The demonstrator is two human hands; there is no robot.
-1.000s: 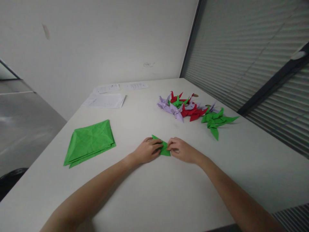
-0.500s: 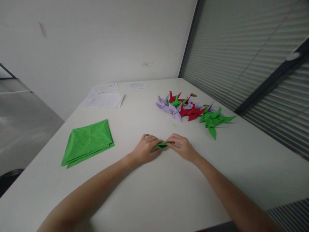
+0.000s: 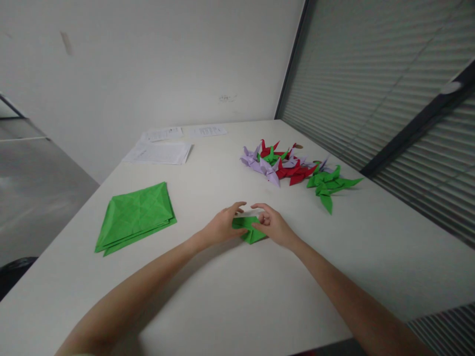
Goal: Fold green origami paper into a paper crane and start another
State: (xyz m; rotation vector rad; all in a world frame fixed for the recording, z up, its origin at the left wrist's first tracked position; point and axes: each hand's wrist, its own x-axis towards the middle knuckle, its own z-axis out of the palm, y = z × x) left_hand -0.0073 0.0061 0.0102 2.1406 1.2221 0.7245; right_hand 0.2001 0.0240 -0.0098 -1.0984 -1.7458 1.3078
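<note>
A folded piece of green origami paper (image 3: 253, 231) is between my hands, with creases meeting near its middle and a point toward me. My left hand (image 3: 225, 221) has its thumb on the paper's left part, the index finger raised above the far edge. On the other side, my right hand (image 3: 275, 225) presses its thumb near the middle and curls its fingers by the right edge. Both hands grip the paper at its sides; the fingers behind it are partly hidden.
A stack of green paper sheets (image 3: 137, 215) lies to the left. Folded paper cranes in purple, red (image 3: 297, 172) and green (image 3: 328, 183) are heaped at the right. Printed sheets (image 3: 161, 153) lie at the back left. Blinds (image 3: 356, 89) run along the table's right side.
The green paper was a narrow strip pinched between my hands; now a wider, flatter face of it shows. My index fingers have lifted and my thumbs are on its face.
</note>
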